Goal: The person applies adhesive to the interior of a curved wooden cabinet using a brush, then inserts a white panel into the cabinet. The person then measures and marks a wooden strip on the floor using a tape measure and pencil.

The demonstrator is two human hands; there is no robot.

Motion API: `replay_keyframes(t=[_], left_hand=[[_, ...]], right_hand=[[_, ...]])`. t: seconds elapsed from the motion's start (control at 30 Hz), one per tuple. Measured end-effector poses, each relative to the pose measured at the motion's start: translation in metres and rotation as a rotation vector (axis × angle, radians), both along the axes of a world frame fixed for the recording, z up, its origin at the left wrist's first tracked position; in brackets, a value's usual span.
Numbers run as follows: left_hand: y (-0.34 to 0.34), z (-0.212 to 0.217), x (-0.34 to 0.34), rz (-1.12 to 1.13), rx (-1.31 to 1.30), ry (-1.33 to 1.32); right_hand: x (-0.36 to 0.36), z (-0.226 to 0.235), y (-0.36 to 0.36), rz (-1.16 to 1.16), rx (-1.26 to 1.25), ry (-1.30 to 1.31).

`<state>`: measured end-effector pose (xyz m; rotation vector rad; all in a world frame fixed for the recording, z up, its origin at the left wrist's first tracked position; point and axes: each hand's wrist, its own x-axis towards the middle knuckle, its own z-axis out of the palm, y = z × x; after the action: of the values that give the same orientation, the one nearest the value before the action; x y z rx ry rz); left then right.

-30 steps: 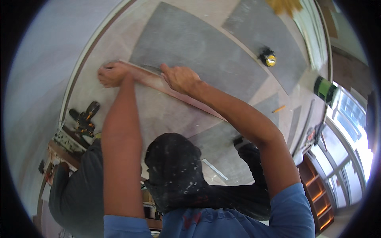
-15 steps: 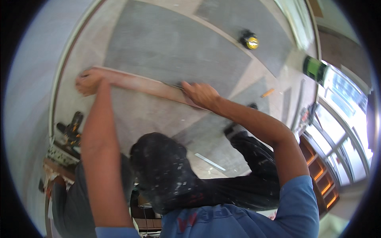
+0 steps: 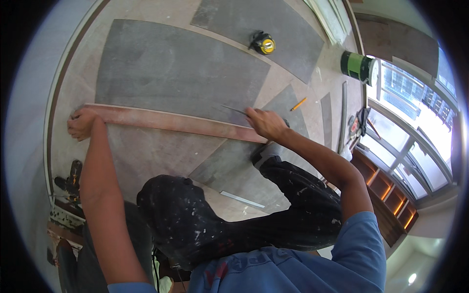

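Observation:
A long, narrow pinkish strip (image 3: pixel 171 121) lies crosswise over the floor in front of my knees. My left hand (image 3: pixel 83 123) is closed around its left end, fingers curled over the edge. In my right hand (image 3: pixel 266 123) is a thin grey pointed tool (image 3: pixel 233 109), its tip toward the left; the handle is hidden in my fist, so its exact kind does not show. That hand is near the strip's right end. Beyond the strip lies a large grey sheet (image 3: pixel 181 68), partly along its far edge.
A yellow-and-black tape measure (image 3: pixel 266 44) rests on another grey sheet (image 3: pixel 298 53). A yellow pencil (image 3: pixel 298 104), a green-and-black bucket (image 3: pixel 357 67) and a metal strip (image 3: pixel 243 199) are around me. A black power tool (image 3: pixel 71 180) sits by the left wall.
My right hand has moved along the strip toward its right end, and the tool's tip now shows beyond the strip's far edge. My left hand stays on the left end. The whole view has shifted.

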<state>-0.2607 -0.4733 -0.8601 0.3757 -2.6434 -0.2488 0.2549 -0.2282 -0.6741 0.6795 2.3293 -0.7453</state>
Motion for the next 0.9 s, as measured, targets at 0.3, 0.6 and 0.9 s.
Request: replay_keyframes(t=[0.3,0.6,0.9], left_hand=[[0.021,0.022,0.011,0.045,0.013,0.040],[0.021,0.023,0.012,0.030,0.014,0.024],[0.023,0.025,0.012,0.021,0.032,-0.060]], right_hand=[[-0.318,-0.047,-0.072,0.129,-0.232,0.182],[-0.321,-0.062,-0.084,0.195,-0.187,0.161],[0.093,-0.023,-0.023,0.187,0.002,-0.173]])
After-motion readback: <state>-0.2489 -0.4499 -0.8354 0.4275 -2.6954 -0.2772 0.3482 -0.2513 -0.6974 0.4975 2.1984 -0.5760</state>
